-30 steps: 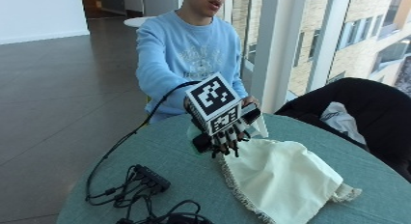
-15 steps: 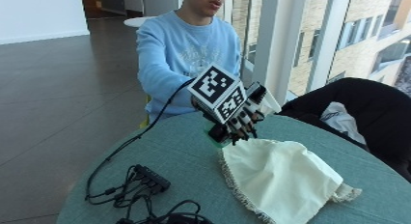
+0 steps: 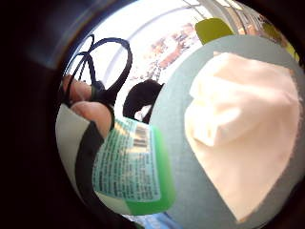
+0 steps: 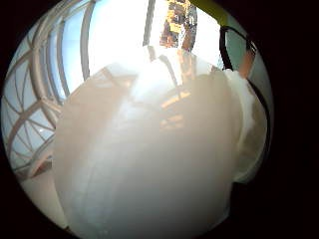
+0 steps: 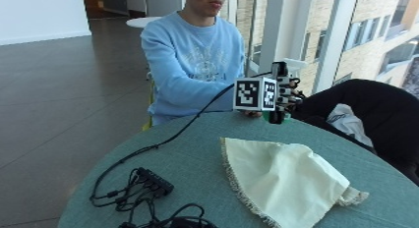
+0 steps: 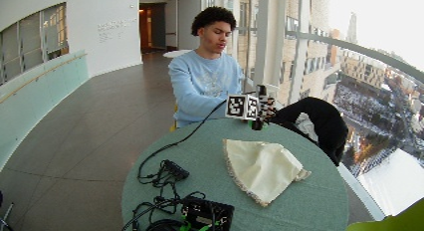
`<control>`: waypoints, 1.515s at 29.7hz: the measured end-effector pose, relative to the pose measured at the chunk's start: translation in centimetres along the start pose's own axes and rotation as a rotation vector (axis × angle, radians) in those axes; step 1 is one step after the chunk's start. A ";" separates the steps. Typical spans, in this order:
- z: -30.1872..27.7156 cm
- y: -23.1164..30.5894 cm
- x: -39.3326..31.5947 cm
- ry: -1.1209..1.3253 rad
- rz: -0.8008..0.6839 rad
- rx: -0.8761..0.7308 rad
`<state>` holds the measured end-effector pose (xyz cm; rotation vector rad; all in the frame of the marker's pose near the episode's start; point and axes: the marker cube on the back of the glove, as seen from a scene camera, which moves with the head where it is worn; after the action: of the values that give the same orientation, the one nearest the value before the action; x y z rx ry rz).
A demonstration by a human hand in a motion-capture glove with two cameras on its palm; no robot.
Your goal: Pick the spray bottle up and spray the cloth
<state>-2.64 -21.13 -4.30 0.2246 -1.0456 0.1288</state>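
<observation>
1 gloved right hand (image 5: 283, 93) is raised above the far edge of the round teal tabletop (image 5: 196, 159), in front of the seated person's chest. Its grip is clamped on the spray bottle (image 3: 131, 167): the little-finger palm view shows fingers (image 3: 93, 114) curled round a green bottle with a printed label and barcode, close against the palm. In the outside view only a bit of green and a dark part of the bottle show below the hand, clear of the tabletop. Thumb-side palm view is filled by a pale rounded surface of the bottle (image 4: 149, 159), with window frames behind; nozzle direction cannot be told.

1 cream cloth (image 5: 282, 176) lies flat on the tabletop, crumpled a little, fringed along its near edge, one corner bunched toward the tabletop's right rim. It sits nearer the camera than the hand, apart from it and not touched. Little-finger palm view shows the cloth (image 3: 243, 124) spread on the teal surface beside the bottle.

Black cables and a small black box (image 5: 154, 181) lie on the tabletop's left part, well apart from the cloth. 1 dark chair with a jacket (image 5: 367, 115) stands just beside the tabletop on the window side. Bare hand not visible.
</observation>
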 end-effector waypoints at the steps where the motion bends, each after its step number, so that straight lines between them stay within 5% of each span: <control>1: 1.2 0.0 0.1 -0.020 -0.010 -0.004; 12: 12.3 0.4 2.4 -0.136 -0.061 -0.065; 26: 15.2 1.2 4.4 -0.130 -0.079 -0.126; 39: 9.3 4.4 3.7 -0.120 -0.072 -0.057; 45: 4.0 7.3 2.7 0.084 -0.119 0.017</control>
<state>-6.22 -15.01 0.88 0.2937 -0.9457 0.0388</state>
